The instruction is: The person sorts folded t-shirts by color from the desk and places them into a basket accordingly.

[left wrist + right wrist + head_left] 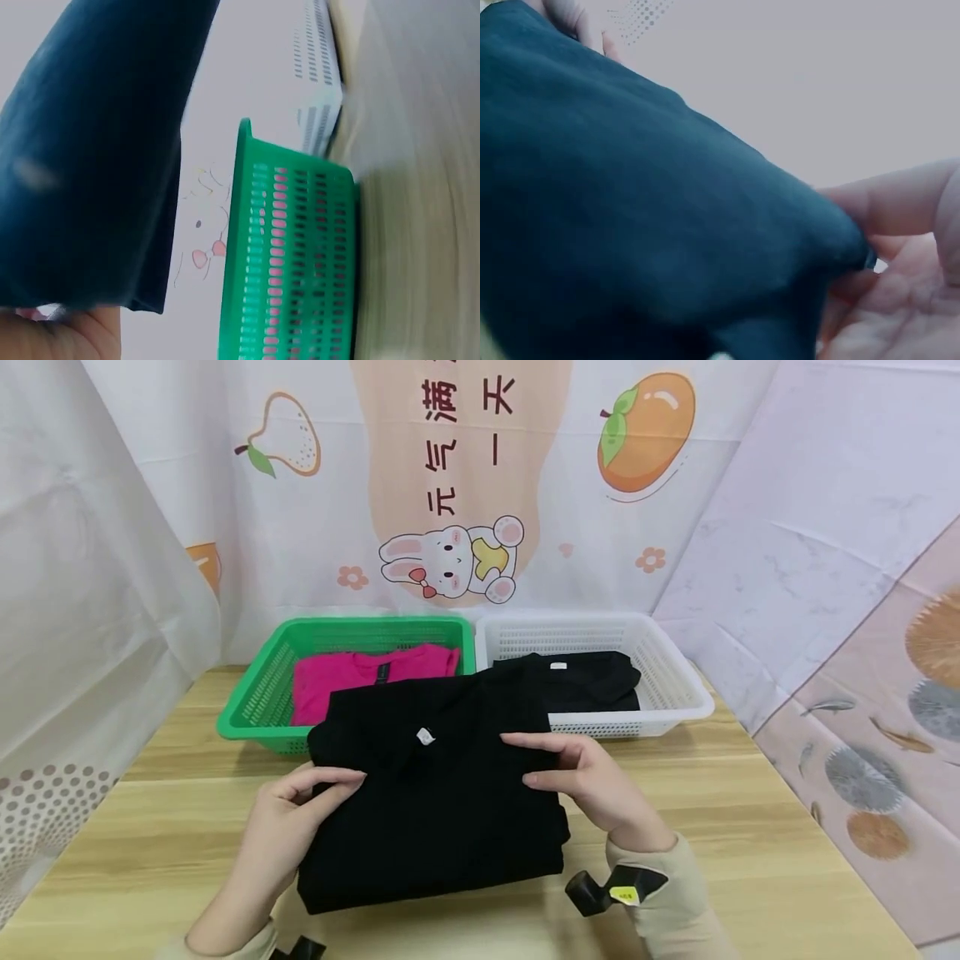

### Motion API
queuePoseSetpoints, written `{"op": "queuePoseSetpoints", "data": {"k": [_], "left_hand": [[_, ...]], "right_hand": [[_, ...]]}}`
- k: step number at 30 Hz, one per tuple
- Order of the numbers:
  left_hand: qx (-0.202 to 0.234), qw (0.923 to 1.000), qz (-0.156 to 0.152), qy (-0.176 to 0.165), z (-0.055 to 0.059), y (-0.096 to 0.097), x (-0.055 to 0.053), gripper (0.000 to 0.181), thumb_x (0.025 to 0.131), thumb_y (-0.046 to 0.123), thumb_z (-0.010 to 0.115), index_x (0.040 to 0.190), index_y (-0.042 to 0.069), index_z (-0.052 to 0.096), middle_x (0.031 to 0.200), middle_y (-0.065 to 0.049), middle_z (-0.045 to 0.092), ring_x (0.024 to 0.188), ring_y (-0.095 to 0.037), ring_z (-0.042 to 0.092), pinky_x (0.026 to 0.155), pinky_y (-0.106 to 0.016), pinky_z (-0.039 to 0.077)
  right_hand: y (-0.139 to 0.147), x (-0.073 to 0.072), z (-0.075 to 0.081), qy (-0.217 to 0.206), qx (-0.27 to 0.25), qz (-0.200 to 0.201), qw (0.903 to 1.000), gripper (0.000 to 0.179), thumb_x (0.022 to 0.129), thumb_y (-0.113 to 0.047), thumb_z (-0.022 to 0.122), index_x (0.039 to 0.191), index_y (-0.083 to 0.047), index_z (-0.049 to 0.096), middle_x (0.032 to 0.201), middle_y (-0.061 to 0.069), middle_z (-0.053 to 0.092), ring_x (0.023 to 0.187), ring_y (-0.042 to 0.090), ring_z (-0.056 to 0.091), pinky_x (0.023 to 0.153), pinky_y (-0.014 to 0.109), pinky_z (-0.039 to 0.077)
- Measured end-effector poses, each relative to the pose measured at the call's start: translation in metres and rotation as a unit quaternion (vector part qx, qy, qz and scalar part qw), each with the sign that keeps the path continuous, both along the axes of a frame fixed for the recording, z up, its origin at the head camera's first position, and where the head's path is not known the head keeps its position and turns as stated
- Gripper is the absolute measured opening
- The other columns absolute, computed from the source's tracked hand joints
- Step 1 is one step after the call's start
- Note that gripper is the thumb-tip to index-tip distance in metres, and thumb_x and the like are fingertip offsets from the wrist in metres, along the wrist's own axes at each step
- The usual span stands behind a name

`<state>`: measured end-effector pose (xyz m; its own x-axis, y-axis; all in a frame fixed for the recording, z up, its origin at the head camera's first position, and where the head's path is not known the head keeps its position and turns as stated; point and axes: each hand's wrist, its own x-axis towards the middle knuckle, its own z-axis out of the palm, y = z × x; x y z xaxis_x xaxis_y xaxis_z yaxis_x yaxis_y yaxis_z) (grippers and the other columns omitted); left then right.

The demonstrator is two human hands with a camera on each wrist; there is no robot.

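A folded black shirt with a small white label is held up over the front of the table. My left hand pinches its left side between thumb and fingers. On the opposite side, my right hand grips the edge, thumb and index finger lying on the front face. In the right wrist view the fabric edge sits between the thumb and fingers. The left wrist view shows the cloth hanging higher than the table. Most of the other fingers are hidden behind it.
Behind the shirt stand a green basket with a pink garment and a white basket with black clothing. They sit side by side at the back of the wooden table, against a printed curtain.
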<state>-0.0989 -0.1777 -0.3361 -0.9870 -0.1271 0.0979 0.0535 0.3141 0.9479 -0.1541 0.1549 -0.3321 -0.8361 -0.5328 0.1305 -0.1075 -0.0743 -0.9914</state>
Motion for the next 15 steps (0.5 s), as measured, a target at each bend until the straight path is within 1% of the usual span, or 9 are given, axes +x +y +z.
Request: {"op": "queuePoseSetpoints", "data": {"k": [3,4,5,7,8,9,10,12,15], "left_hand": [[0.043,0.9990,-0.003,-0.009,0.002,0.004,-0.005,0.021,0.089,0.018,0.075,0.107,0.008,0.077,0.099,0.017,0.072,0.082,-0.003,0.059,0.068,-0.020,0.054],[0.056,0.9983,-0.008,-0.015,0.002,0.005,-0.007,0.023,0.089,0.019,0.075,0.110,0.009,0.076,0.103,0.016,0.071,0.083,-0.004,0.059,0.069,-0.020,0.054],[0.067,0.9974,-0.014,-0.022,0.004,0.007,-0.009,0.026,0.090,0.021,0.075,0.113,0.011,0.075,0.108,0.016,0.069,0.086,-0.005,0.055,0.070,-0.019,0.052],[0.091,0.9946,-0.034,-0.035,0.006,0.009,-0.013,0.031,0.091,0.023,0.073,0.121,0.014,0.071,0.121,0.013,0.061,0.097,-0.007,0.048,0.075,-0.018,0.050],[0.104,0.9927,-0.045,-0.042,0.007,0.010,-0.014,0.033,0.092,0.023,0.072,0.124,0.016,0.069,0.128,0.012,0.055,0.102,-0.007,0.045,0.078,-0.017,0.050],[0.117,0.9904,-0.057,-0.047,0.008,0.012,-0.016,0.035,0.093,0.023,0.071,0.127,0.018,0.067,0.132,0.010,0.050,0.109,-0.006,0.043,0.082,-0.016,0.049],[0.127,0.9885,-0.066,-0.050,0.009,0.014,-0.017,0.037,0.093,0.023,0.070,0.129,0.019,0.065,0.133,0.009,0.047,0.110,-0.007,0.041,0.084,-0.016,0.048],[0.150,0.9833,-0.085,-0.058,0.010,0.018,-0.020,0.038,0.094,0.021,0.069,0.131,0.021,0.063,0.131,0.006,0.048,0.114,-0.006,0.047,0.088,-0.018,0.051],[0.168,0.9784,-0.101,-0.063,0.012,0.024,-0.024,0.038,0.093,0.018,0.069,0.131,0.022,0.064,0.128,0.005,0.054,0.112,-0.007,0.056,0.092,-0.025,0.052]], "right_hand": [[0.003,-0.001,0.001,-0.024,-0.025,-0.020,0.9992,0.048,0.086,0.009,0.063,0.127,-0.015,0.069,0.083,-0.015,0.071,0.074,0.000,0.063,0.077,0.020,0.055],[0.004,-0.002,0.002,-0.034,-0.037,-0.026,0.9984,0.049,0.086,0.009,0.062,0.125,-0.018,0.070,0.082,-0.015,0.071,0.074,0.000,0.063,0.076,0.020,0.055],[0.006,-0.002,0.002,-0.044,-0.052,-0.031,0.9972,0.049,0.086,0.010,0.061,0.124,-0.020,0.070,0.092,-0.014,0.073,0.078,0.001,0.066,0.076,0.021,0.056],[0.009,-0.002,0.003,-0.063,-0.076,-0.044,0.9942,0.050,0.087,0.011,0.060,0.123,-0.023,0.071,0.092,-0.011,0.073,0.078,0.003,0.068,0.075,0.021,0.057],[0.010,-0.003,0.003,-0.070,-0.088,-0.051,0.9923,0.051,0.087,0.011,0.059,0.122,-0.023,0.071,0.098,-0.009,0.073,0.082,0.005,0.069,0.076,0.022,0.058],[0.012,-0.003,0.004,-0.076,-0.101,-0.055,0.9904,0.051,0.088,0.012,0.057,0.122,-0.023,0.071,0.109,-0.006,0.073,0.088,0.007,0.071,0.077,0.024,0.059],[0.013,-0.004,0.004,-0.082,-0.114,-0.056,0.9884,0.052,0.088,0.013,0.056,0.123,-0.023,0.070,0.115,-0.004,0.071,0.095,0.011,0.071,0.079,0.027,0.059],[0.016,-0.006,0.005,-0.087,-0.129,-0.063,0.9858,0.053,0.089,0.014,0.054,0.123,-0.023,0.070,0.115,-0.002,0.071,0.096,0.012,0.072,0.078,0.028,0.060],[0.020,-0.009,0.007,-0.092,-0.139,-0.072,0.9834,0.053,0.090,0.014,0.053,0.122,-0.024,0.071,0.114,-0.002,0.072,0.096,0.013,0.072,0.078,0.028,0.060]]}}
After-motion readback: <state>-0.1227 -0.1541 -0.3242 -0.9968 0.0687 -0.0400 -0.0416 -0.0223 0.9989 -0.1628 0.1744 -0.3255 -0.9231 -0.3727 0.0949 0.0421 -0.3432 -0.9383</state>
